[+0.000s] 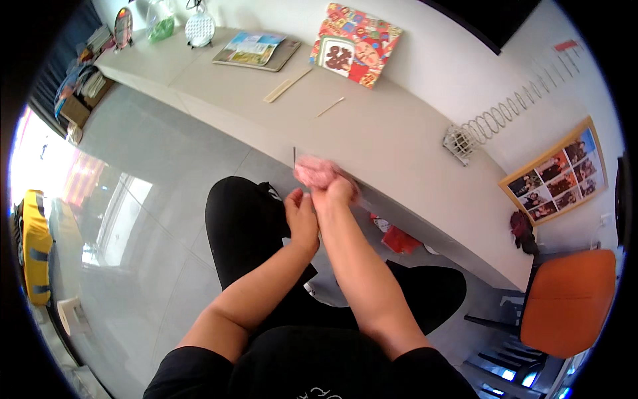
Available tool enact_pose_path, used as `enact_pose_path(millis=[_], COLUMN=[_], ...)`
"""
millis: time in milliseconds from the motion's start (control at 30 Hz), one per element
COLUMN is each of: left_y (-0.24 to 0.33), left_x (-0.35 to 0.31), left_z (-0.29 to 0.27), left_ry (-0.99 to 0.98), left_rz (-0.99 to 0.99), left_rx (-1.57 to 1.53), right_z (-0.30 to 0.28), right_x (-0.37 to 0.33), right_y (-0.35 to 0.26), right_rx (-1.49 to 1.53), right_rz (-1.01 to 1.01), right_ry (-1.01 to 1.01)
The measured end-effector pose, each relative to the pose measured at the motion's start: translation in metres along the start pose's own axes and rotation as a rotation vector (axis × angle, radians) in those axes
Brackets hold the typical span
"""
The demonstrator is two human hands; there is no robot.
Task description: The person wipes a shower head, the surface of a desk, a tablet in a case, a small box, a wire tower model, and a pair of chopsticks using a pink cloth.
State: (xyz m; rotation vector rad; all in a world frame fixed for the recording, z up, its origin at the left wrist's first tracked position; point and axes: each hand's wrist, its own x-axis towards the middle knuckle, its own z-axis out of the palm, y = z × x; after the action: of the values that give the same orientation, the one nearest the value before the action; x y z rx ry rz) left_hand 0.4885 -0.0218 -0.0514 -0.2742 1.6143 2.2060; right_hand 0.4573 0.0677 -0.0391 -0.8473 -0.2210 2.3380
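Note:
My right hand (339,191) is closed around a fluffy pink bundle (315,171), soft and fuzzy like yarn or plush; its exact kind is not clear. A thin dark rod (294,157) stands up at the bundle's left side. Close against my right wrist is my left hand (303,218), its fingers curled in; whatever they hold, if anything, is hidden. Both hands are above my lap, at the near edge of the long pale counter (259,126). Some pink fluff also shows to the right of my right hand.
On the counter lie a flat wooden stick (287,86), a thin cotton-swab-like stick (330,107) and books (258,50). A colourful red board (355,45) leans on the wall. Farther right are a wire spiral holder (460,143), a photo frame (558,174) and an orange chair (568,304).

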Motion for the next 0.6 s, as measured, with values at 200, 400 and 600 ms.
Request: enact_pose_path(millis=[200, 400, 600], left_y=[0.022, 0.035, 0.02], left_x=[0.015, -0.015, -0.026], left_z=[-0.013, -0.008, -0.002], left_ry=[0.169, 0.049, 0.002], left_rz=[-0.048, -0.189, -0.253], left_rx=[-0.066, -0.139, -0.146], right_z=[-0.036, -0.185, -0.146], right_x=[0.043, -0.007, -0.033], right_y=[-0.002, -0.171, -0.142], right_rx=[0.191, 0.001, -0.478], right_rz=[0.294, -0.416, -0.422], right_ry=[-0.525, 0.432, 0.348])
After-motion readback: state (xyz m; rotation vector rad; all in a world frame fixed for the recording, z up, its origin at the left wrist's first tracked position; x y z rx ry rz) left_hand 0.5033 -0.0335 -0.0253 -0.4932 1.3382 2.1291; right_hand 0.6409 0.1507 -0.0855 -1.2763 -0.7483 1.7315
